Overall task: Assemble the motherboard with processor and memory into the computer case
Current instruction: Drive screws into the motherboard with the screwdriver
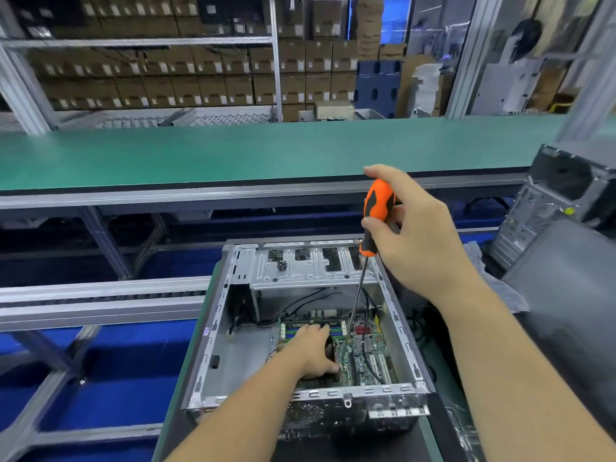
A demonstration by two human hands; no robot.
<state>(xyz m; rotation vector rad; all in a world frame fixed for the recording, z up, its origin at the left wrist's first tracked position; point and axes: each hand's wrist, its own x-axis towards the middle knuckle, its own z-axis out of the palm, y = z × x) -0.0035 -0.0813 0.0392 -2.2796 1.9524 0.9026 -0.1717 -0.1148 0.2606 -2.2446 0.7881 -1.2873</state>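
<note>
Gripping screwdriver [375, 225], right hand [413, 235]; left hand [315, 353] flat on motherboard [366, 348]; cables [310, 300] nearby.

We see the case [400, 331] as bare dull metal, the screwdriver [378, 211] handle smooth orange-and-black plastic, its shaft shiny steel.

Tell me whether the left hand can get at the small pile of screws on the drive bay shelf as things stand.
Probably yes. The screws lie uncovered on the shelf at the far end of the open case, and nothing stands between them and the left hand, which rests on the motherboard below.
</note>
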